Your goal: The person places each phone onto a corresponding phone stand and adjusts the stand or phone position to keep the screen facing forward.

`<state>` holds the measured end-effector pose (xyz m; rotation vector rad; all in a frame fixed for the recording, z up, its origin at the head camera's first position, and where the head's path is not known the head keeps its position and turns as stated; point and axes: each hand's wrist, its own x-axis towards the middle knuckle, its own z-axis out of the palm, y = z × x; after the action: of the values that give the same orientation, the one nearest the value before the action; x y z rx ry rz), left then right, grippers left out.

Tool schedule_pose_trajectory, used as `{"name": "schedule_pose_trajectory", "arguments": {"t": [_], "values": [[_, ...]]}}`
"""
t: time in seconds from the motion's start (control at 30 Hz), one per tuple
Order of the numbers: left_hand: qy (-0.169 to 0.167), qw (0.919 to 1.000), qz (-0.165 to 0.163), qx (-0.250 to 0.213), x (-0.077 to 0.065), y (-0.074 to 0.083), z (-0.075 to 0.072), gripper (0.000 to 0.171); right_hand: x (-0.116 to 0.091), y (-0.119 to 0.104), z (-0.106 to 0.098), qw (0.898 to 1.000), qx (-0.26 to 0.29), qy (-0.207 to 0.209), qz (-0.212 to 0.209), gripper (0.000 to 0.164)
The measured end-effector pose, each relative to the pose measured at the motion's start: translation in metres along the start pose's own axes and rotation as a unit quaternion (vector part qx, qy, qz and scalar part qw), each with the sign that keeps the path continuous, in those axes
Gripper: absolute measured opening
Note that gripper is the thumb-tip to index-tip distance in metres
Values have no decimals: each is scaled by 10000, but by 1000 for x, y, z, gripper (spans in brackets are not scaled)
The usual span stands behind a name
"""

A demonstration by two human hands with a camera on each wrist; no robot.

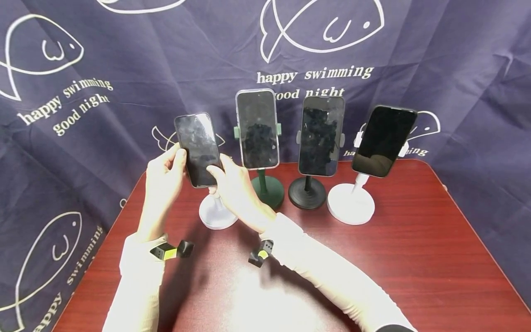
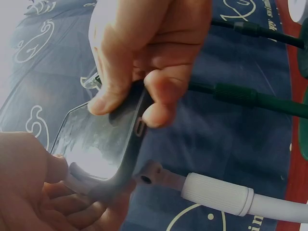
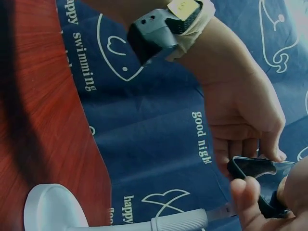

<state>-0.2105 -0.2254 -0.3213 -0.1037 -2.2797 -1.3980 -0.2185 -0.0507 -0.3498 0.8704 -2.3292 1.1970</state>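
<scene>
A black smartphone [image 1: 199, 150] is held between both hands at the left, its screen towards the head camera and tilted slightly. My left hand [image 1: 163, 180] grips its left edge, thumb along the side and fingers behind. My right hand [image 1: 236, 184] pinches the lower right corner, thumb on the screen. In the left wrist view the phone's lower edge [image 2: 137, 130] shows a port opening. A white phone stand [image 1: 218, 213] rises behind the phone; its joint [image 2: 151, 172] sits close to the phone's back. Any clamp there is hidden behind the phone and fingers.
To the right stand a green stand [image 1: 271, 193], a black stand [image 1: 307, 192] and another white stand [image 1: 351, 204], each bearing an upright phone with a dark screen. All stand on a reddish wooden table [image 1: 394, 267]. A dark blue fish-print cloth [image 1: 199, 55] hangs behind.
</scene>
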Motion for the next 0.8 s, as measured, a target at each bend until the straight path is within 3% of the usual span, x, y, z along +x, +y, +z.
{"name": "schedule_pose_trajectory", "arguments": {"t": [0.03, 0.1, 0.13, 0.27, 0.37, 0.57, 0.67, 0.8], "values": [[27, 10000, -7, 68, 0, 1, 0, 31, 0, 1, 0, 9973, -657, 84, -305, 31], [86, 9999, -26, 85, 1, 2, 0, 30, -1, 2, 1, 9794, -1810, 281, -848, 40], [114, 9999, -47, 72, 1, 2, 0, 30, -1, 2, 1, 9788, -1858, 219, -836, 42], [188, 9997, -125, 4, 3, 3, 2, 30, 0, -1, 2, 9960, -885, -42, -95, 50], [163, 9998, -64, 29, 4, 2, 3, 26, 1, -1, 4, 9998, -1, 112, 157, 60], [28, 9989, 11, -457, 4, -3, 1, 21, 2, -2, 5, 9994, 66, 177, -294, 67], [37, 9987, -66, -505, 4, -3, 1, 25, 3, -4, 5, 9998, 3, 106, -164, 70], [100, 9998, -126, -140, 4, -4, 1, 31, 6, -7, 4, 9980, 390, -70, 500, 69]]}}
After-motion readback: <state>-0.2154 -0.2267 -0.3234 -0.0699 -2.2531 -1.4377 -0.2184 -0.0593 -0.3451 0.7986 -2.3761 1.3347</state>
